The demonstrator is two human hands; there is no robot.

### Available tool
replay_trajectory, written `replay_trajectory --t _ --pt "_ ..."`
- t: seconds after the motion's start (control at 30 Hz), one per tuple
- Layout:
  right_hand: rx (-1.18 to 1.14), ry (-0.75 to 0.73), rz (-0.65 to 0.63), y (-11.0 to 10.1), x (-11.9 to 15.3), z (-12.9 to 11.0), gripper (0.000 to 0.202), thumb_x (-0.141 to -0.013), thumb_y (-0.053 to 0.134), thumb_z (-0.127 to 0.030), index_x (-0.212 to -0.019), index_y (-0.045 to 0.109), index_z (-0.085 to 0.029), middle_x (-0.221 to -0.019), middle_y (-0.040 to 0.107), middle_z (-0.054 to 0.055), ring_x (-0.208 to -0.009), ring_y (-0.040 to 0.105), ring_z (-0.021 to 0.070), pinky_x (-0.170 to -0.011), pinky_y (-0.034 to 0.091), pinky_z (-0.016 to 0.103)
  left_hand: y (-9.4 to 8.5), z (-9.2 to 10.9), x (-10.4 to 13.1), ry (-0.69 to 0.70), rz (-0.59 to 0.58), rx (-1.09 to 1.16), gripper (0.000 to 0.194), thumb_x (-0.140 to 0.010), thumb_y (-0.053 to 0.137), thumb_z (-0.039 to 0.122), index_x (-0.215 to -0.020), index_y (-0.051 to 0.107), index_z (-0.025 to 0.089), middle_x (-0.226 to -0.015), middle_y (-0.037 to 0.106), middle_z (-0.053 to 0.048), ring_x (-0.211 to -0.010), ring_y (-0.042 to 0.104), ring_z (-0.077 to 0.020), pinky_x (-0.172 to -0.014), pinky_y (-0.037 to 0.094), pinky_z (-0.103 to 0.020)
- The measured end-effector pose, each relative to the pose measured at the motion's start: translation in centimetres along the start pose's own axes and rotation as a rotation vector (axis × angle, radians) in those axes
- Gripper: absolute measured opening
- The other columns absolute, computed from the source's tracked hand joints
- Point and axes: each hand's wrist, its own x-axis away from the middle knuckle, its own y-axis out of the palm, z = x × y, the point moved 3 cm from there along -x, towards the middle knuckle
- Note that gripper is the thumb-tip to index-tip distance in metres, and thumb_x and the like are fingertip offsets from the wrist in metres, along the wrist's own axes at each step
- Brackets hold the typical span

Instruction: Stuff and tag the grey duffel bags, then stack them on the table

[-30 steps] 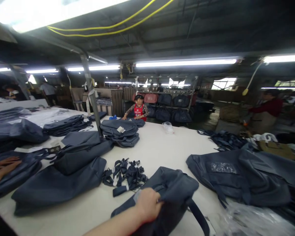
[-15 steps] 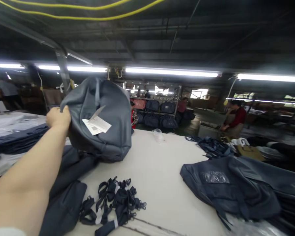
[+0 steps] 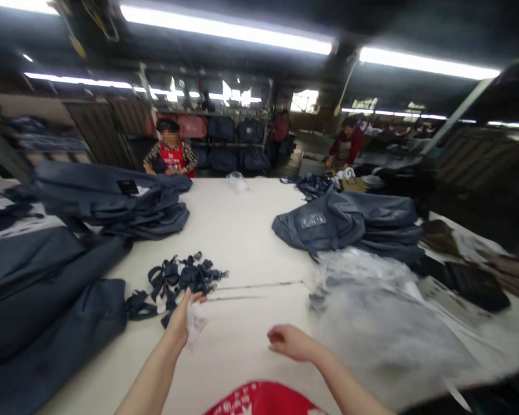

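Observation:
My left hand (image 3: 182, 317) is over the near part of the white table (image 3: 237, 230), beside a pile of dark straps with hooks (image 3: 181, 276). A small piece of clear plastic (image 3: 196, 323) hangs from its closed fingers. To the right, my right hand (image 3: 288, 341) hovers above the bare tabletop with its fingers curled; whether anything is in them is too small to make out. A large heap of clear plastic bags (image 3: 384, 323) lies right of it. Dark bags (image 3: 34, 300) cover the left side, and a dark bag with a clear pocket (image 3: 320, 222) rests beyond the plastic.
More dark bags (image 3: 108, 196) lie at the far left of the table. Across it stands a person in a red apron (image 3: 173, 157). Another person in red (image 3: 346, 144) is further back, right. Shelves with bags (image 3: 222, 129) stand behind. Crumpled plastic (image 3: 237, 182) sits at the far edge.
The view has turned right and down. My left hand has let go of the dark bag with white tags and now holds clear plastic. My right hand has come into view.

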Motion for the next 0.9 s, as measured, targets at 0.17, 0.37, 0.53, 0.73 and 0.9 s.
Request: replay_trajectory --t 0.17,0.37,0.53,0.73,0.9 --pt "-0.246 -0.176 -0.096 1.6 0.9 -1.4 0.036 -0.077 0.067 -0.035 -0.107 0.068 -0.015 -0.096 0.073 0.008 -0.088 0.068 0.0207 -0.083 0.052 0.033 8.5 -3.4 4.0 -0.262 -0.306 0.361 0.057 -0.087 0.038 0.06 -0.098 0.064 0.01 -0.086 0.07 -0.014 -0.069 0.066 -0.0217 -0.065 0.054 -0.035" --pt "-0.098 -0.241 -0.157 5.5 2.7 -2.0 0.028 -0.079 0.063 -0.027 -0.101 0.069 -0.011 -0.089 0.072 0.006 -0.076 0.065 0.0176 -0.07 0.05 0.025 14.6 -8.6 9.6 -0.152 -0.476 0.008 0.052 -0.061 0.075 0.051 -0.099 0.064 0.017 -0.092 0.071 -0.007 -0.089 0.066 -0.0241 -0.085 0.051 -0.036" --pt "-0.124 -0.223 -0.233 5.1 5.0 2.5 0.029 -0.079 0.065 -0.029 -0.104 0.07 -0.015 -0.1 0.072 0.003 -0.085 0.065 0.0153 -0.075 0.048 0.019 16.2 -12.6 10.8 -0.042 -0.751 -0.464 0.048 -0.068 0.058 0.062 -0.089 0.071 0.02 -0.102 0.072 -0.009 -0.107 0.061 -0.0325 -0.104 0.041 -0.044" --pt "-0.223 0.137 -0.065 2.7 8.5 11.4 0.031 -0.075 0.068 -0.03 -0.104 0.072 -0.019 -0.101 0.073 0.004 -0.088 0.066 0.016 -0.081 0.048 0.022 16.0 -14.4 10.0 -0.013 -0.761 -0.626 0.032 -0.06 0.057 0.043 -0.082 0.071 0.026 -0.096 0.074 -0.003 -0.104 0.063 -0.0299 -0.094 0.047 -0.04" --pt "-0.312 0.391 -0.018 1.0 12.1 19.7 0.014 -0.069 0.072 -0.028 -0.073 0.072 -0.015 -0.067 0.071 0.003 -0.064 0.065 0.0158 -0.067 0.052 0.026 15.9 -16.6 10.1 -0.228 -0.644 -0.596 0.018 -0.05 0.055 0.041 -0.049 0.055 0.023 -0.045 0.053 0.003 -0.047 0.051 -0.0187 -0.05 0.041 -0.03"
